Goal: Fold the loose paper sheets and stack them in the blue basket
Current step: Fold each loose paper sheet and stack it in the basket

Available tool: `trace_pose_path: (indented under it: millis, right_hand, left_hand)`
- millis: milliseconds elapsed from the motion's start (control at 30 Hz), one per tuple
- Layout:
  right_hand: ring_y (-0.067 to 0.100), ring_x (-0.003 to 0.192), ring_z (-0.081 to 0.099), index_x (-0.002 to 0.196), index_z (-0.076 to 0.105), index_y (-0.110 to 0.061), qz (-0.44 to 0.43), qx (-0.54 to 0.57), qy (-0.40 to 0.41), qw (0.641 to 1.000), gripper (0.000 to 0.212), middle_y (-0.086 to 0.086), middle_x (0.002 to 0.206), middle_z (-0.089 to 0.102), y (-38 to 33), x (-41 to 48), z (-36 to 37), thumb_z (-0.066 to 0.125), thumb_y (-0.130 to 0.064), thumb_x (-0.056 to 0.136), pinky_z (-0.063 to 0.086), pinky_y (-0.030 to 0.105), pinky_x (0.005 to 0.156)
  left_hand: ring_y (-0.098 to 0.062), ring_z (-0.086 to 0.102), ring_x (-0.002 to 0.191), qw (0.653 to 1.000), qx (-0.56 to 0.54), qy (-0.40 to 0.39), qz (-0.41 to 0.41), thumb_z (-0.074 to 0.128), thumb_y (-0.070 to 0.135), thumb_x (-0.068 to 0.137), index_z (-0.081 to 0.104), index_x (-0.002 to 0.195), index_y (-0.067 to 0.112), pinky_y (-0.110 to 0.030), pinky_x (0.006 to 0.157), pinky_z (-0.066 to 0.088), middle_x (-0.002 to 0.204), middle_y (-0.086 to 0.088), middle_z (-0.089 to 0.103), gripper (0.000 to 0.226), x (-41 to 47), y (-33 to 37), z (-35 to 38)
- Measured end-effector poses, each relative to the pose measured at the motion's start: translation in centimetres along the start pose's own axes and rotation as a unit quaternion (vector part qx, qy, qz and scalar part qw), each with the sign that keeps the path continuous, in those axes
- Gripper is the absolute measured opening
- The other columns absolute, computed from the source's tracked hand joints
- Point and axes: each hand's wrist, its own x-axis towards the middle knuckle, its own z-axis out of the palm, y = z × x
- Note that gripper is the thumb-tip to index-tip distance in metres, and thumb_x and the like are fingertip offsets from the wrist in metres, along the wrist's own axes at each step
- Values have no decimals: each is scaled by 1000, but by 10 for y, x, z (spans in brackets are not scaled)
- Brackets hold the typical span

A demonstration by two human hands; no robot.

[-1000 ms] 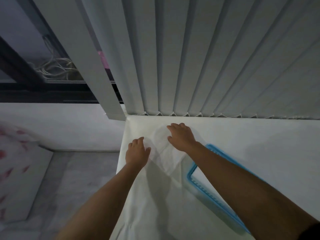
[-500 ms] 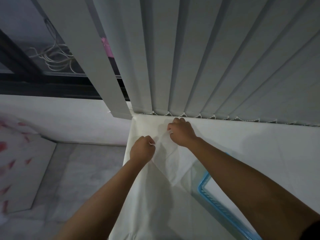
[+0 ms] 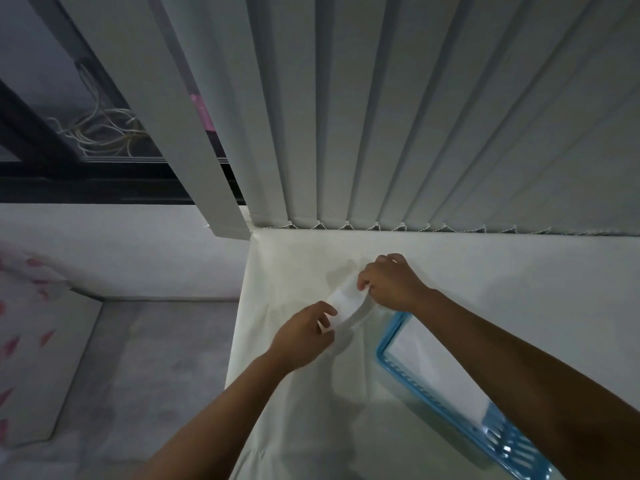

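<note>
Head view, left hand (image 3: 304, 336), right hand (image 3: 391, 282) pinching paper (image 3: 344, 303)

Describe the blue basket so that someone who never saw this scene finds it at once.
Grey vertical blinds hang behind a white-covered table. On its right part, under the right forearm, lies the blue basket. It alone is coloured there, with slotted walls.

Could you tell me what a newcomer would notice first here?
At centre, the left hand and right hand pinch a white paper sheet between them over the white table. A blue basket lies at lower right, and grey vertical blinds hang behind.
</note>
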Motion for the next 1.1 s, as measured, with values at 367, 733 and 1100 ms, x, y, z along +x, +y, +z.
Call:
trace_pose_path:
  millis: [367,733,1100]
  right_hand:
    - [21,137,31,139,46,-30,13,-36,-19,999,57,-1,144,47,-19,-7,11,41,-4,88,6,44,118]
    - [25,141,25,144,37,-24,67,-44,-10,997,56,-4,153,35,-19,-6,14,39,-9,91,6,50,117]
    - [24,75,61,75,61,-14,224,351,177,892,40,0,72,64,-78,-75,14,41,-41,96,49,37,70]
  left_hand:
    - [-22,56,111,986,108,116,-59,47,25,93,57,120,20,-35,87,51,118,-2,60,29,24,-2,5]
    - [-22,61,98,984,116,35,-128,51,27,89,60,102,19,-31,76,48,104,-1,66,18,53,16,2]
    - [-20,61,80,956,-246,120,-104,58,21,90,60,109,19,-35,75,52,98,-7,69,19,18,30,-21]
